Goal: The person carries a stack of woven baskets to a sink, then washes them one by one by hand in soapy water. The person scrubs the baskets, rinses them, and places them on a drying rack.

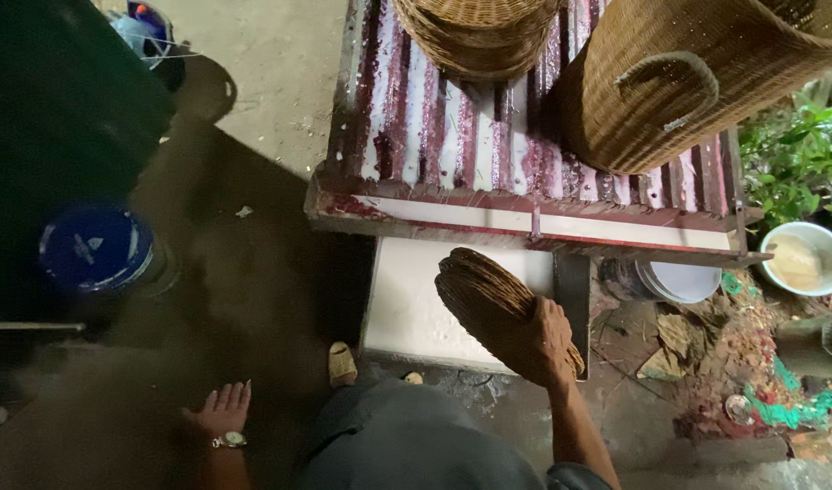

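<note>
The right hand (545,343) grips a stack of woven discs (488,299), held on edge below the red bench (525,218). The left hand (221,410) hangs empty, fingers spread.

No packages, labels, signs or screens in view

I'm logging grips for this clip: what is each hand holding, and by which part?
The right hand grips a stack of flat woven discs by its lower edge. The left hand is open and holds nothing.
</note>
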